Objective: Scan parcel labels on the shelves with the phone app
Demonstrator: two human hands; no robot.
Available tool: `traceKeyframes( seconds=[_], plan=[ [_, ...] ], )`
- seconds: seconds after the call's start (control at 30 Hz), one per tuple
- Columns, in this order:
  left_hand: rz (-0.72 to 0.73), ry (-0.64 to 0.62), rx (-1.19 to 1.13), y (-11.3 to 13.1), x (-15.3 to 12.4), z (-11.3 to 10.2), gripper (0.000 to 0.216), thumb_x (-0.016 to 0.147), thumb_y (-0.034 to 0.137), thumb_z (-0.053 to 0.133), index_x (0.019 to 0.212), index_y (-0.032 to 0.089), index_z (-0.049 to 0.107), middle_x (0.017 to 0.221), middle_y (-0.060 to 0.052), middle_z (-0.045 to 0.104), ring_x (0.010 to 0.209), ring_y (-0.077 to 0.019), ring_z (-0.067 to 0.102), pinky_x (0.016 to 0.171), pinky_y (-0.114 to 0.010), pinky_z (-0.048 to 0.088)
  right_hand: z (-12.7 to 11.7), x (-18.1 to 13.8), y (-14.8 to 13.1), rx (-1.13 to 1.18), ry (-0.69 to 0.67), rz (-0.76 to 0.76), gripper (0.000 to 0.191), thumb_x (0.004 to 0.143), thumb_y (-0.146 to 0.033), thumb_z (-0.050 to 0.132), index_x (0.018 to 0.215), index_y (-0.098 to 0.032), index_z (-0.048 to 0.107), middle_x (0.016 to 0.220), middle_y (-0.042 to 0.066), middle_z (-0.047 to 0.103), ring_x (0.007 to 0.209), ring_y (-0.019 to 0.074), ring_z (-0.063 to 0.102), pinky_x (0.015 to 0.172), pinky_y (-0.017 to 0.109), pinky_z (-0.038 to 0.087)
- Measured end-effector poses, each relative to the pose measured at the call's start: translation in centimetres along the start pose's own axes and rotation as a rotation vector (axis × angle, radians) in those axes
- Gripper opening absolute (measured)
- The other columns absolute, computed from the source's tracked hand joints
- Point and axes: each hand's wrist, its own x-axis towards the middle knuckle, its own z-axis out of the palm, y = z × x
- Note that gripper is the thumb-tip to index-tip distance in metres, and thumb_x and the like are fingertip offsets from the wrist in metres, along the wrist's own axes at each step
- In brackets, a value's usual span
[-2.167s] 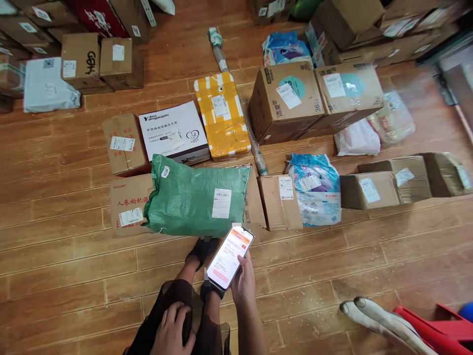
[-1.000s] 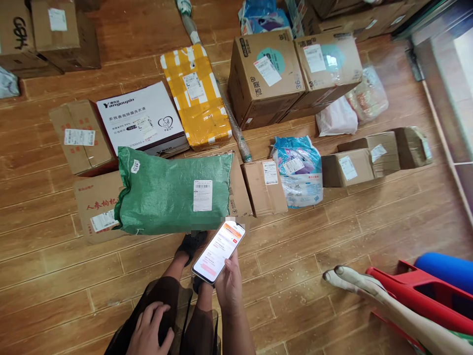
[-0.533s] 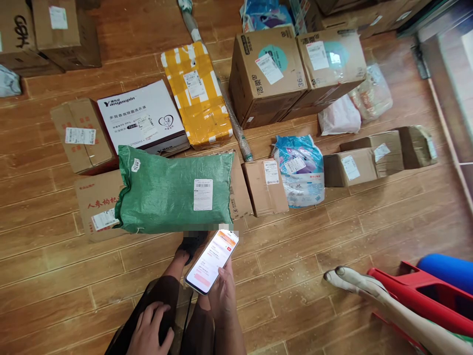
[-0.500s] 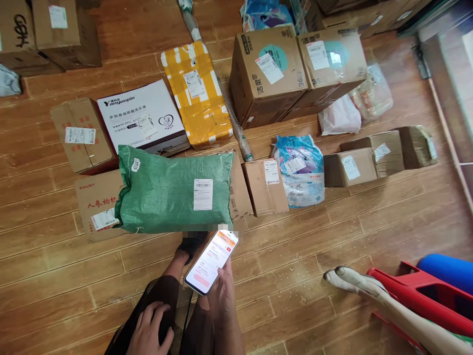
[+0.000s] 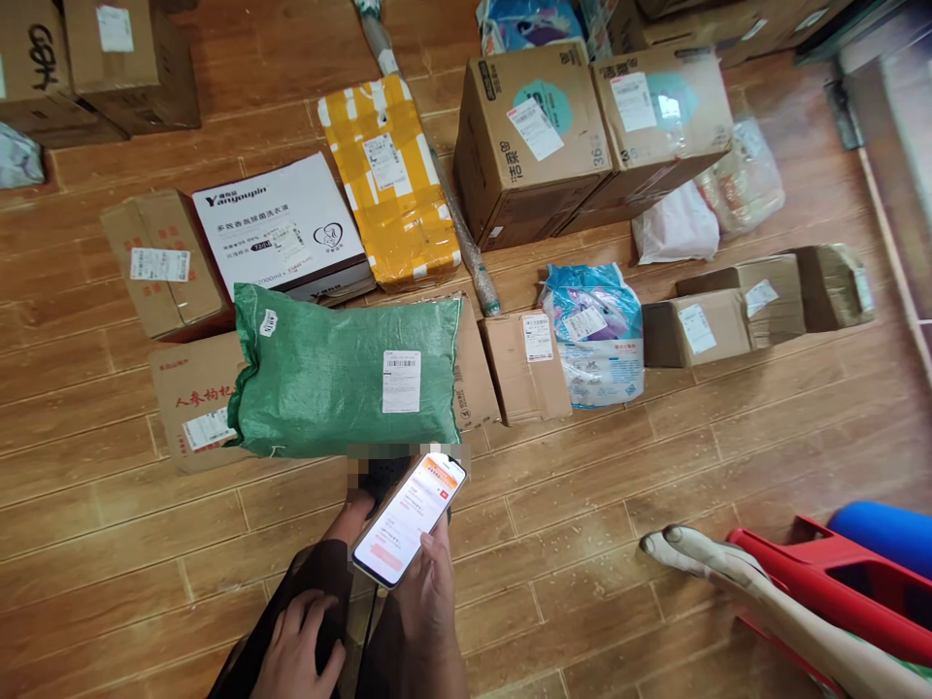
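In my right hand [image 5: 431, 582] is a smartphone [image 5: 409, 519], tilted, its lit screen facing up with an orange banner at the top. The thumb lies along the phone's lower right edge. My left hand [image 5: 302, 646] rests on my left knee, fingers spread and slightly bent, holding nothing. Just beyond the phone lies a green woven sack [image 5: 327, 379] with a white barcode label [image 5: 401, 382]. The sack lies across cardboard boxes and hides much of them; red lettering shows on the left carton [image 5: 190, 393].
Past the sack are a white printed carton [image 5: 277, 223], a yellow-taped box [image 5: 389, 184] and two tall cartons [image 5: 531, 146]. A blue-and-white bag [image 5: 593, 335] and small boxes [image 5: 699, 325] continue rightward. At lower right are a red plastic stool [image 5: 830, 573] and a pale mannequin-like limb [image 5: 743, 573].
My right hand and the phone have shifted slightly left and down. The left hand stays on the knee. The parcels on the right appear slightly further right as the view shifts.
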Motion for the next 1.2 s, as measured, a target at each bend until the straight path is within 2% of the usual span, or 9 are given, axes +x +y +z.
traceKeyframes(
  seconds=[0.13,0.33,0.53,0.83,1.0,1.2],
  plan=[
    [0.024,0.016,0.015,0.0,0.1,-0.3,0.038,0.08,0.027,0.045,0.107,0.016,0.07,0.114,-0.014,0.068,0.108,-0.0302,0.064,0.096,-0.05,0.054,0.6,0.0,-0.6,-0.016,-0.017,-0.001,0.05,0.071,-0.034,0.076,0.12,-0.034,0.063,0.113,-0.002,0.074,0.105,0.0205,0.067,0.087,0.032,0.053],
    [0.086,0.063,0.062,-0.3,0.2,0.1,0.037,0.08,0.028,0.045,0.104,0.015,0.071,0.109,-0.015,0.069,0.104,-0.03,0.067,0.091,-0.046,0.057,1.2,0.0,-1.0,-0.027,-0.03,0.001,0.049,0.071,-0.034,0.076,0.119,-0.035,0.064,0.115,-0.002,0.073,0.108,0.0202,0.066,0.09,0.032,0.051],
    [0.089,0.063,0.061,-0.4,0.1,0.0,0.035,0.08,0.025,0.046,0.103,0.017,0.071,0.108,-0.014,0.069,0.104,-0.0289,0.067,0.091,-0.045,0.057,1.1,-0.2,-0.9,-0.023,-0.078,0.014,0.05,0.077,-0.031,0.072,0.126,-0.035,0.06,0.121,0.0,0.071,0.112,0.0219,0.064,0.097,0.038,0.05],
    [0.127,0.104,0.101,-0.1,0.3,-0.1,0.035,0.079,0.025,0.046,0.101,0.016,0.072,0.106,-0.015,0.07,0.1,-0.0297,0.069,0.086,-0.044,0.06,1.3,0.0,-0.9,-0.009,-0.062,0.016,0.049,0.075,-0.031,0.074,0.122,-0.037,0.062,0.117,-0.003,0.072,0.109,0.0192,0.065,0.094,0.033,0.051],
    [0.148,0.11,0.11,0.2,0.2,-0.2,0.037,0.081,0.025,0.044,0.102,0.014,0.071,0.106,-0.016,0.07,0.1,-0.0302,0.068,0.086,-0.045,0.059,0.8,0.4,-0.6,-0.007,-0.032,-0.002,0.051,0.073,-0.032,0.075,0.122,-0.034,0.063,0.113,-0.002,0.073,0.104,0.0195,0.067,0.086,0.03,0.053],
    [0.101,0.071,0.085,0.1,0.1,-0.2,0.037,0.081,0.025,0.043,0.103,0.015,0.07,0.107,-0.015,0.069,0.101,-0.0296,0.067,0.088,-0.047,0.058,-0.1,0.5,-0.2,0.02,-0.053,-0.005,0.052,0.074,-0.031,0.073,0.125,-0.033,0.061,0.112,-0.001,0.074,0.103,0.0216,0.068,0.084,0.032,0.055]
  ],
)
